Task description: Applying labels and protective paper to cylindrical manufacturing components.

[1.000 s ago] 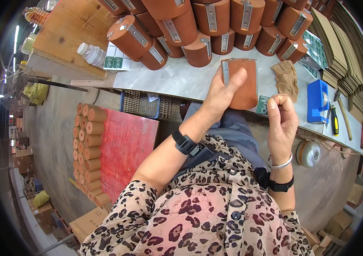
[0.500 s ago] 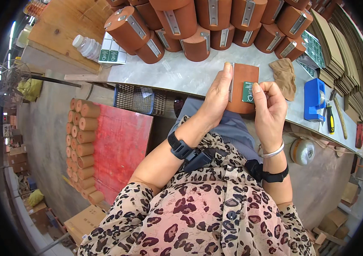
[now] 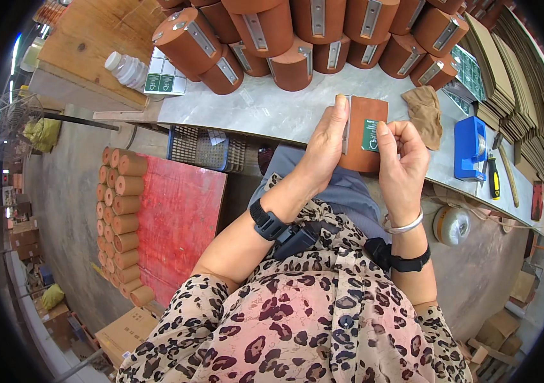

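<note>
Mid-frame: my left hand [image 3: 325, 145] half-closed round smooth reddish-brown cylinder [image 3: 364, 109], right hand [image 3: 402, 153] pinching green rectangular label [image 3: 369, 136] on it.

The cylinder [image 3: 364, 109] sits between the left grip [image 3: 324, 145], along its left side, and the right grip [image 3: 405, 152], whose fingertips meet the label [image 3: 369, 135] on its face. Beyond both grips, stacked cylinders [image 3: 262, 35] stand on the tabletop [image 3: 227, 110]; a bottle [image 3: 130, 71] lies farther left. Just beyond the right grip is a cloth [image 3: 424, 115]; to its right come a tape dispenser [image 3: 467, 150], a screwdriver [image 3: 494, 179] and a hammer [image 3: 509, 172], with cardboard sheets [image 3: 498, 73] behind these. Left of the left grip, a basket [image 3: 181, 145] sits below the tabletop, and rolls [image 3: 125, 204] line the left edge of a board [image 3: 179, 220].
</note>
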`<action>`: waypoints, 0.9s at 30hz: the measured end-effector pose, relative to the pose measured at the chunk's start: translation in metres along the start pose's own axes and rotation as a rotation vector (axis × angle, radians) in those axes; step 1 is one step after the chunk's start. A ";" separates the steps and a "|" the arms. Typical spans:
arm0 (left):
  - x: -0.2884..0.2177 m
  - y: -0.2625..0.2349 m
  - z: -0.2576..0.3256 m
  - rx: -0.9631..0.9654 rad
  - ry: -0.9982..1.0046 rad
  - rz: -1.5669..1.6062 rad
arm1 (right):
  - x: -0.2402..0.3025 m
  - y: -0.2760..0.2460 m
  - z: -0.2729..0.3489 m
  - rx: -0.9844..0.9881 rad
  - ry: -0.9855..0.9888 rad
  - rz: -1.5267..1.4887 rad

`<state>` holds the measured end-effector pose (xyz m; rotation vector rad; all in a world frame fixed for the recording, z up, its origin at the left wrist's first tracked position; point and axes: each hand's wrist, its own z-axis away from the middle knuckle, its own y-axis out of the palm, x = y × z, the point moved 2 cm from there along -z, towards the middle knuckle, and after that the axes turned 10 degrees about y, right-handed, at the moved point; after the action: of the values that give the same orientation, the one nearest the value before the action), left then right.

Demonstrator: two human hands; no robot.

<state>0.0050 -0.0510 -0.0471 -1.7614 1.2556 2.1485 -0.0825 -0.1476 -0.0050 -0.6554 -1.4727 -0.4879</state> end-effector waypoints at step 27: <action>-0.025 0.034 0.011 0.287 -0.263 0.103 | 0.016 -0.037 -0.006 -0.030 0.002 0.148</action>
<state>-0.0144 -0.0563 -0.0082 -1.2838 1.5176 2.0415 -0.1016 -0.1772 0.0146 -0.7809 -1.4059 -0.3964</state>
